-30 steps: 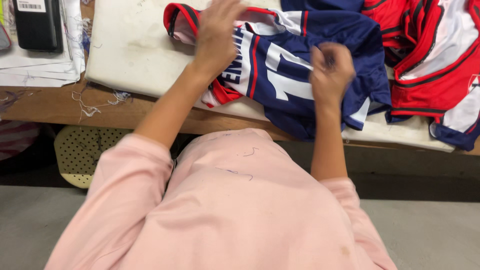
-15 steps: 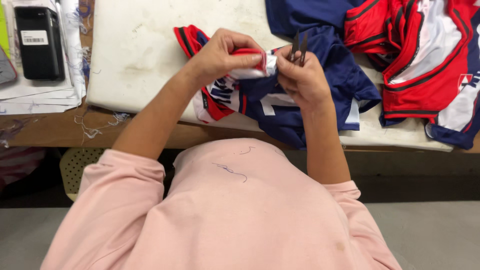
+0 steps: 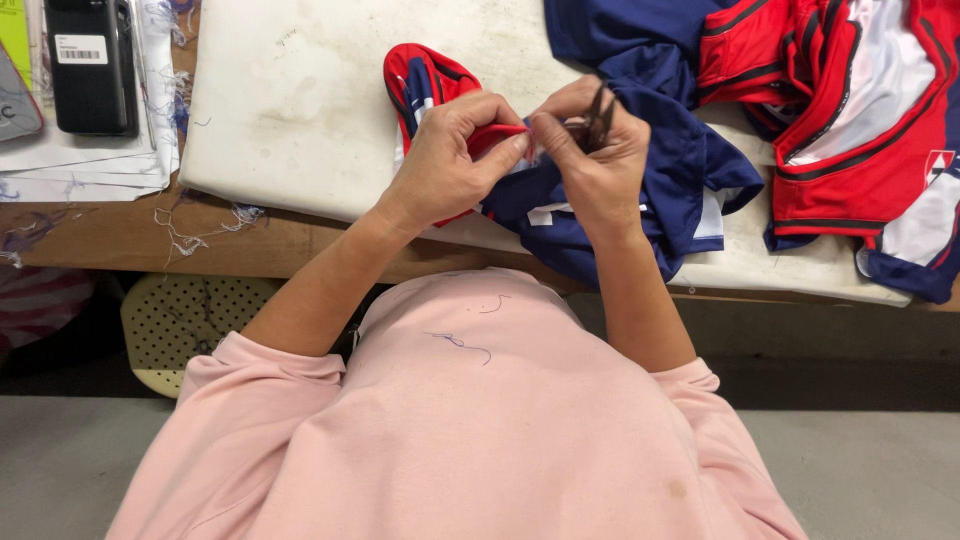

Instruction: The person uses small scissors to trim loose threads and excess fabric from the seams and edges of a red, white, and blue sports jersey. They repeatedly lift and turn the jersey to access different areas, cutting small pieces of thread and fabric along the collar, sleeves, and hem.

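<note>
Left hand [image 3: 445, 160] pinches the soft, limp jersey [image 3: 600, 190] hem — right hand [image 3: 595, 165] grips small snips [image 3: 598, 108]; hold near the seam.

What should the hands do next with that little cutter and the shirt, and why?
Probably a small snip at the red edge. The left hand pinches the red and blue jersey up tight, and the right hand holds the small dark snips right beside that pinched spot, so a loose thread there is likely the target.
</note>
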